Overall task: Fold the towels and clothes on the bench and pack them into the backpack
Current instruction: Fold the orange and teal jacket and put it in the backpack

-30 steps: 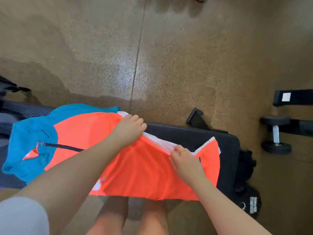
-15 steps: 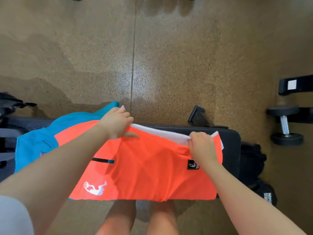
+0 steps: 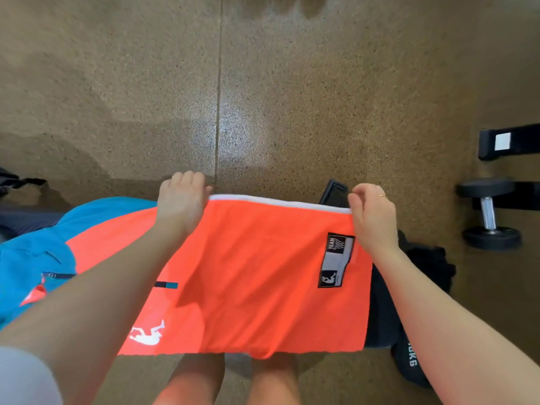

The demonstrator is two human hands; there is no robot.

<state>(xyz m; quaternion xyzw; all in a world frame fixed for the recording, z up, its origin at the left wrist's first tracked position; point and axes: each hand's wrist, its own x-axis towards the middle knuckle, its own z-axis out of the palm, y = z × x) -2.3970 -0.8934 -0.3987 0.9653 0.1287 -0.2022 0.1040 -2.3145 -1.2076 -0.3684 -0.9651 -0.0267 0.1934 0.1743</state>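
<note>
- Head view: an orange garment [image 3: 257, 282] lies spread across the dark table [image 3: 382, 311], its white-edged far hem drawn straight between the two hands.
- The left hand [image 3: 182, 203] has its fingers curled over the hem's left end and grips the fabric there.
- The right hand [image 3: 371, 216], a ring on one finger, pinches the hem's right corner between thumb and fingers.
- A black-bordered label [image 3: 336, 260] sits near the garment's right edge; a white figure print [image 3: 147, 334] shows near its lower left.
- A teal section of clothing [image 3: 38, 247] lies under the orange cloth at the left, on the same table.
- A dumbbell [image 3: 489, 213] stands on the speckled brown floor [image 3: 306, 92], well apart to the right.
- A black weight marked "KG" [image 3: 410, 362] rests by the table's right end.
- The person's bare legs [image 3: 230, 381] show below the cloth.
</note>
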